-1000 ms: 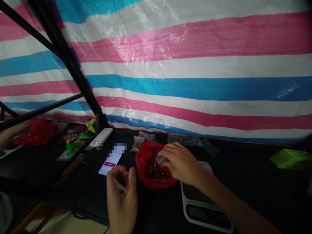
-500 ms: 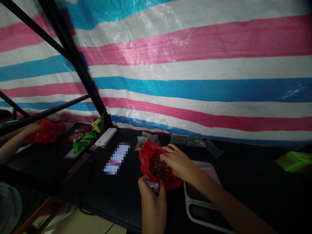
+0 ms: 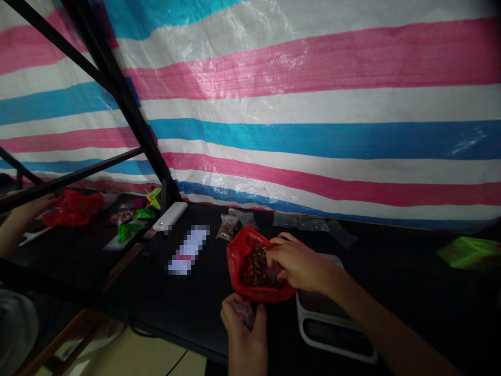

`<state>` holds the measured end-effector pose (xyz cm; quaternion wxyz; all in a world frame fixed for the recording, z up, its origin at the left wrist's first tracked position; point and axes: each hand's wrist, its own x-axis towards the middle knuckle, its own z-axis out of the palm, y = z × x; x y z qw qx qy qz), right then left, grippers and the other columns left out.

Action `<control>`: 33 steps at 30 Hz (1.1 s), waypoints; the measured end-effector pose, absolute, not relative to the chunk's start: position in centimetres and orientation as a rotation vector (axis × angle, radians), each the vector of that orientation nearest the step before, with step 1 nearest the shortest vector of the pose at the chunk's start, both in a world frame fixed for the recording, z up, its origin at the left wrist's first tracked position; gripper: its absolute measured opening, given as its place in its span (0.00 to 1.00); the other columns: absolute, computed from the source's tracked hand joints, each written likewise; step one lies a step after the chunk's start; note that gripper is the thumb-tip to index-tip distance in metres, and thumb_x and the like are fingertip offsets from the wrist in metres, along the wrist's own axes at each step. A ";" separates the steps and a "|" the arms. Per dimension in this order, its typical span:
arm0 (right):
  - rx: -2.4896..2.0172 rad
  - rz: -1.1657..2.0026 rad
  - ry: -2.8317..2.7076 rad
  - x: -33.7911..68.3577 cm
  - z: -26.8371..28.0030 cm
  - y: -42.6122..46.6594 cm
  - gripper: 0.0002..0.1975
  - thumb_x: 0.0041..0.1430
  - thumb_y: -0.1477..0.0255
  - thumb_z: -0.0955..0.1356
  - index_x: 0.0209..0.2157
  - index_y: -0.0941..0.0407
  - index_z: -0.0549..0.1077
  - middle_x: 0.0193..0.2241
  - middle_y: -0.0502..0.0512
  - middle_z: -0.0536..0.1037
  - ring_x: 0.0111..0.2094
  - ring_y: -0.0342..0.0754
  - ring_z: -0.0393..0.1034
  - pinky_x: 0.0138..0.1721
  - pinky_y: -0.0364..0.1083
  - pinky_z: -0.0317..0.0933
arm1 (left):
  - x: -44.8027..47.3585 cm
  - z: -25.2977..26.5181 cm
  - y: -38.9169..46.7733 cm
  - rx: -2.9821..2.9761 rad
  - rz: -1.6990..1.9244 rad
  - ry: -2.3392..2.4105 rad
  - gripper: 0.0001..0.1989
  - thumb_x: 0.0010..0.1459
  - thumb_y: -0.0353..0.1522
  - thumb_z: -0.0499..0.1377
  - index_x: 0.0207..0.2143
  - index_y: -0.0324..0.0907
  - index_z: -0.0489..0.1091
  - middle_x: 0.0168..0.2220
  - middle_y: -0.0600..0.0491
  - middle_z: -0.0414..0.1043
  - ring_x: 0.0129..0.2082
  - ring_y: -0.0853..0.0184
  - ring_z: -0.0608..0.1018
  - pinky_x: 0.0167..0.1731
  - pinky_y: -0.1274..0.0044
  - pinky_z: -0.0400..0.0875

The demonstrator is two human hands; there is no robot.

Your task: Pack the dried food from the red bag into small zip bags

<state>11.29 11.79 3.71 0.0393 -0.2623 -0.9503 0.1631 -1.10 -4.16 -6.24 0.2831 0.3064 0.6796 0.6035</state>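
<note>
A red plastic bag (image 3: pixel 236 256) stands open on the black table, with loose brown dried bits (image 3: pixel 254 269) inside. My right hand (image 3: pixel 301 263) reaches over its right side, fingers curled down among the bits; whatever they hold is hidden. Just in front of the bag, my left hand (image 3: pixel 246 339) grips a small clear plastic bag (image 3: pixel 243 313) between thumb and fingers. Under my right forearm lies a white-rimmed digital scale (image 3: pixel 332 335), partly covered by the arm and the red bag.
Small filled clear bags (image 3: pixel 227 227) lie behind the red bag, flat clear bags (image 3: pixel 313 224) to their right. A white oblong device (image 3: pixel 171 215), a pixelated item (image 3: pixel 188 250) and a yellow-green object (image 3: pixel 467 254) also lie there. Left of a black frame (image 3: pixel 133 117), another person's hand (image 3: pixel 37 205) is near a red bag (image 3: pixel 78 208).
My right hand has shifted slightly right, still inside the red bag, whose mouth looks wider. My left hand now sits a little lower, with its small bag tilted. The other person's hand has moved left.
</note>
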 end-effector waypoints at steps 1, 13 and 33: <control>-0.807 0.506 -2.910 11.2 3.8 11.6 0.12 0.47 0.81 0.74 0.34 0.54 0.75 0.40 0.55 0.80 0.51 0.55 0.70 0.56 0.52 0.53 | -0.6 -6.2 -4.1 0.773 1.620 1.788 0.14 0.60 0.34 0.62 0.42 0.46 0.58 0.38 0.52 0.66 0.35 0.64 0.75 0.37 0.71 0.74; -0.825 0.382 -2.862 9.1 2.0 10.5 0.06 0.56 0.73 0.74 0.38 0.56 0.80 0.44 0.60 0.80 0.53 0.57 0.67 0.59 0.52 0.54 | -1.3 -6.0 -2.0 0.625 1.853 1.594 0.13 0.56 0.30 0.60 0.39 0.46 0.58 0.43 0.51 0.69 0.41 0.67 0.75 0.43 0.74 0.71; -0.930 0.433 -2.641 8.4 1.2 10.0 0.07 0.59 0.71 0.75 0.40 0.55 0.79 0.41 0.57 0.82 0.53 0.56 0.66 0.59 0.54 0.52 | -5.3 -4.0 -0.3 0.788 1.661 1.340 0.11 0.51 0.34 0.67 0.29 0.41 0.66 0.28 0.57 0.67 0.30 0.69 0.71 0.31 0.80 0.66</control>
